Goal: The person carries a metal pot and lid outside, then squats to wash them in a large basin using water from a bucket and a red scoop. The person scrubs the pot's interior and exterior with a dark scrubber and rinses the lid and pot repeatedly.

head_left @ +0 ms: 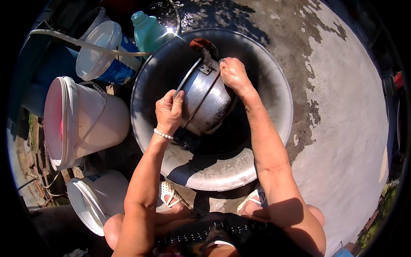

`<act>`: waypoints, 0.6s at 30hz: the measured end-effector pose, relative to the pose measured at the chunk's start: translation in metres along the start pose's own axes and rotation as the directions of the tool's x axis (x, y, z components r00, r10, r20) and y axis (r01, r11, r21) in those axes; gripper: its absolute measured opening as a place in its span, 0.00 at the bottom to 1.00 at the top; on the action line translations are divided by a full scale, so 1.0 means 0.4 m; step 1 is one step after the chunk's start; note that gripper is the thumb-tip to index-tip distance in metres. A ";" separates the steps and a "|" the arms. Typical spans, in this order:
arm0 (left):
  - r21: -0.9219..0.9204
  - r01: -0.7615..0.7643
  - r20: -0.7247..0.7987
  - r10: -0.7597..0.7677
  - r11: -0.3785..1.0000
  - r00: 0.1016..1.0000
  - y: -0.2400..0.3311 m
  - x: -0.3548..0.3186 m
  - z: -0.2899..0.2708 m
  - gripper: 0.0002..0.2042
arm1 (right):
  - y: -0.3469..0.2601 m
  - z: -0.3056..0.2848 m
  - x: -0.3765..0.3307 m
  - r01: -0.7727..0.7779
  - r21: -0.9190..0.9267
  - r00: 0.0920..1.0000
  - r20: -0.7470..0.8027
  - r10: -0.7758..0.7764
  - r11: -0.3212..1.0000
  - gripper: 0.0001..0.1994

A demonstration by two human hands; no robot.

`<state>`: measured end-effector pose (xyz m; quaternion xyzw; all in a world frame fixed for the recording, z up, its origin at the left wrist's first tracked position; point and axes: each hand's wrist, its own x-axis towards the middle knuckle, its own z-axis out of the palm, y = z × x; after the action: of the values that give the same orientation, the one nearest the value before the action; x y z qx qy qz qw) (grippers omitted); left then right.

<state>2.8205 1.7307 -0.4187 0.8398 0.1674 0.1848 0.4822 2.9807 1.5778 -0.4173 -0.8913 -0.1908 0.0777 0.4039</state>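
A metal cooking pot [204, 100] lies tilted on its side inside a wide round metal basin [214, 177]. Its wall is shiny with dark, sooty patches toward the base, and a reddish-brown handle [200, 43] sticks up at the far side. My left hand [169, 112], with a white bead bracelet at the wrist, grips the pot's rim, thumb on the outer wall. Against the pot's far right side, my right hand [234, 73] is wet and closed in a fist; whatever it holds is hidden by the fingers. Dark shadow hides the basin's bottom.
White buckets [105, 118] lean or lie at the left, one with a blue label [122, 68]. A green jug [147, 32] stands behind the basin, near a pale hose [81, 44]. Wet, patchy concrete [342, 128] spreads to the right. My feet in pale shoes [171, 195] flank the basin's near edge.
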 end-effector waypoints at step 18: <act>0.115 0.017 -0.124 -0.003 0.993 0.992 0.036 0.002 -0.006 0.14 | -0.120 0.045 0.030 0.525 -0.536 0.669 -0.220 -0.710 0.661 0.05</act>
<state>2.8215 1.7259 -0.4050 0.8525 0.2117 0.2241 0.4222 2.9732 1.6239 -0.3932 -0.8290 -0.4117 -0.3010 0.2296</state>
